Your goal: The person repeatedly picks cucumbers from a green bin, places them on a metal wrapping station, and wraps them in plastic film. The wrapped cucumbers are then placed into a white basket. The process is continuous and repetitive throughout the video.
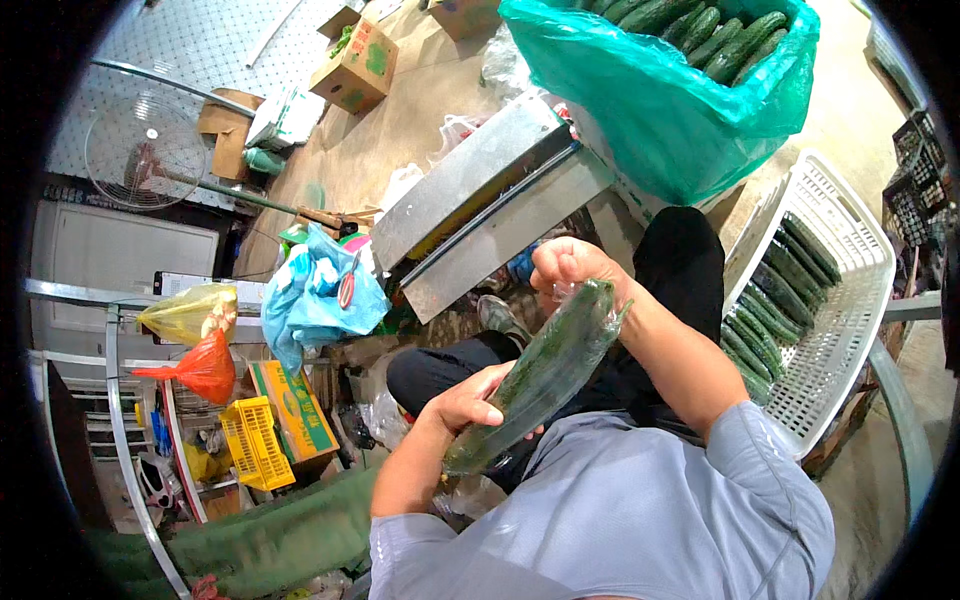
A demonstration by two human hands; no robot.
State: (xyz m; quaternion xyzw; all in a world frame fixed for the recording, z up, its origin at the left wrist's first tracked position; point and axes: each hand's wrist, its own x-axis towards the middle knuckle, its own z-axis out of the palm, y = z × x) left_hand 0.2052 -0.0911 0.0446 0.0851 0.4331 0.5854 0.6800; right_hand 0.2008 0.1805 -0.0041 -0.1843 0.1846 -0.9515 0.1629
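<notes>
A bundle of cucumbers in a clear plastic bag [551, 375] lies slantwise in front of my chest. My left hand [476, 405] holds its lower part, with the thumb on top and fingertips showing at the far side. At the bundle's upper end my right hand [571, 270] is closed in a fist, with a bit of clear plastic at its fingers. To the right, a white plastic basket [862, 289] holds several cucumbers [784, 292] in a row. More cucumbers [705, 37] fill a container lined with a green plastic bag [675, 112] at the top.
A metal tray-like device [480, 180] stands beyond my knees. Left of it, red-handled scissors [347, 289] lie on a blue plastic bag [300, 300]. A yellow crate [256, 442], a metal rail [120, 420] and a fan [146, 150] are at the left; a cardboard box [356, 66] stands farther off.
</notes>
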